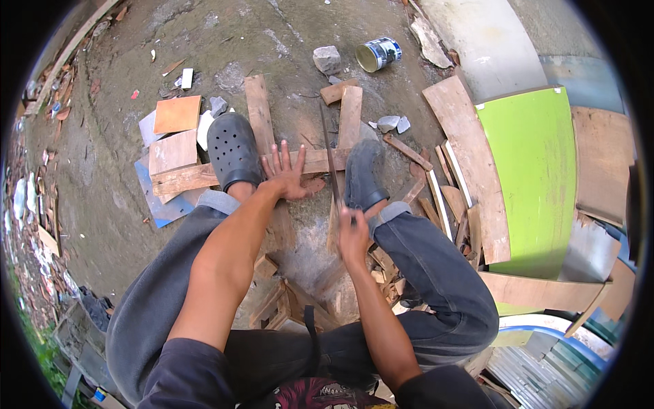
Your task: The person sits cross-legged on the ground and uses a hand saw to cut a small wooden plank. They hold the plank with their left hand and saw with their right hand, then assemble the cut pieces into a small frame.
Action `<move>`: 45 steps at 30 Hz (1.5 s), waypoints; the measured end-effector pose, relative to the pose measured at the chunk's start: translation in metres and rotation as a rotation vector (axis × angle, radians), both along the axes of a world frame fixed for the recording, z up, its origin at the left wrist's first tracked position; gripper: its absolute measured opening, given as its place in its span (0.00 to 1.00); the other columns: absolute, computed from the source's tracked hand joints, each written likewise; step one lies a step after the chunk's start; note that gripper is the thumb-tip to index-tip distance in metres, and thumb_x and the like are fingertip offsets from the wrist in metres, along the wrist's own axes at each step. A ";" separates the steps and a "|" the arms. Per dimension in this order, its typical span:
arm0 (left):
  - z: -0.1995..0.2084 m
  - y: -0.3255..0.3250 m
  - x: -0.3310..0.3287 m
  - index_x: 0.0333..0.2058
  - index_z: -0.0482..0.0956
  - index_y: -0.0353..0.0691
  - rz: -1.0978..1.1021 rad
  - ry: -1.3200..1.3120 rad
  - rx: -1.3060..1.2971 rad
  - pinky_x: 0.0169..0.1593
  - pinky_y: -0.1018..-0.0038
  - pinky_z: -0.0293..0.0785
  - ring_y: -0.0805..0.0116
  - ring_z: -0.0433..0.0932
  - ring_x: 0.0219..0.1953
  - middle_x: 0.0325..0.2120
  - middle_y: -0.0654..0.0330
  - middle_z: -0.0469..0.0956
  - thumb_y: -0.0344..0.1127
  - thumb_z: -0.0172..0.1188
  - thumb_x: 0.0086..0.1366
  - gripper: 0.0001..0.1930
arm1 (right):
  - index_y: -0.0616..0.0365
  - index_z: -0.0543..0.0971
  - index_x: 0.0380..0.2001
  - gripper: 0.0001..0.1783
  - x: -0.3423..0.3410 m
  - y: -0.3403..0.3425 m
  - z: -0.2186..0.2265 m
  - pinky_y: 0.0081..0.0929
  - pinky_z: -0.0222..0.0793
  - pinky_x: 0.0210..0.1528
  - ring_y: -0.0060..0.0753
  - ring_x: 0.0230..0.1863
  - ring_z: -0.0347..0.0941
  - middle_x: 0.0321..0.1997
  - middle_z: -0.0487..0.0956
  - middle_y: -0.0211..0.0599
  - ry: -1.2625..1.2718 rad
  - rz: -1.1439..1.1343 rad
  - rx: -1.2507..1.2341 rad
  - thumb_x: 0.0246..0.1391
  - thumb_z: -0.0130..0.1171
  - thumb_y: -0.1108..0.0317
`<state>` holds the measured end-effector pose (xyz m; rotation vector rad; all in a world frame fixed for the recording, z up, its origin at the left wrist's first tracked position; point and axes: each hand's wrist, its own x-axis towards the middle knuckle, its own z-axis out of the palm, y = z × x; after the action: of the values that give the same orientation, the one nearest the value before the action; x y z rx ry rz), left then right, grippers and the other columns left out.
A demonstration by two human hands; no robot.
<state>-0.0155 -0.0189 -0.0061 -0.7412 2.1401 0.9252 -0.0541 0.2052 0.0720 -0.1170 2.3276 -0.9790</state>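
Note:
A wooden plank [184, 178] lies crosswise in front of me over two lengthwise boards, the left board [259, 109] and the right board [350, 117]. My left hand [289, 180] presses on the plank with its fingers spread. The fingers of my right hand [354, 240] are wrapped round the handle end of a handsaw, slightly blurred. Its long thin blade [328, 143] points away from me and crosses the plank just left of my right clog [364, 170]. My left clog [234, 150] is on the plank, left of my left hand.
Left of the plank lie an orange tile [177, 114] and other flat pieces. A paint can [379, 54] lies on its side beyond, near a grey stone [327, 60]. Wood scraps [453, 201] and a green panel [535, 170] are at right. A wooden frame [279, 307] sits between my legs.

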 end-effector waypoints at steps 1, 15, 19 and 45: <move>0.001 0.001 -0.004 0.72 0.17 0.56 -0.011 0.006 -0.002 0.67 0.35 0.13 0.38 0.06 0.71 0.71 0.39 0.10 0.74 0.66 0.48 0.73 | 0.63 0.78 0.41 0.18 -0.016 -0.013 -0.014 0.34 0.69 0.43 0.39 0.35 0.76 0.31 0.78 0.45 -0.032 -0.048 0.007 0.69 0.53 0.56; 0.004 -0.003 -0.001 0.73 0.19 0.58 0.003 0.012 -0.030 0.67 0.35 0.14 0.37 0.07 0.71 0.71 0.39 0.11 0.81 0.59 0.46 0.71 | 0.62 0.78 0.38 0.19 -0.033 -0.032 -0.018 0.38 0.69 0.43 0.40 0.37 0.77 0.32 0.80 0.50 -0.014 0.001 0.013 0.67 0.55 0.53; -0.006 -0.006 0.017 0.73 0.21 0.58 0.029 0.020 -0.086 0.67 0.36 0.13 0.38 0.08 0.72 0.72 0.40 0.13 0.87 0.51 0.47 0.70 | 0.64 0.77 0.41 0.21 0.000 -0.020 0.006 0.39 0.69 0.44 0.48 0.37 0.77 0.34 0.80 0.52 0.014 0.095 0.000 0.68 0.54 0.53; -0.009 -0.002 0.007 0.72 0.16 0.56 0.030 0.007 -0.017 0.66 0.32 0.15 0.35 0.06 0.70 0.70 0.35 0.10 0.77 0.66 0.44 0.75 | 0.64 0.77 0.38 0.18 -0.012 -0.004 -0.012 0.36 0.68 0.38 0.36 0.32 0.74 0.27 0.78 0.46 0.031 0.070 0.011 0.68 0.55 0.55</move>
<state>-0.0087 -0.0205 -0.0148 -0.7820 2.1505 0.9270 -0.0660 0.2012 0.0598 -0.2085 2.3403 -0.9360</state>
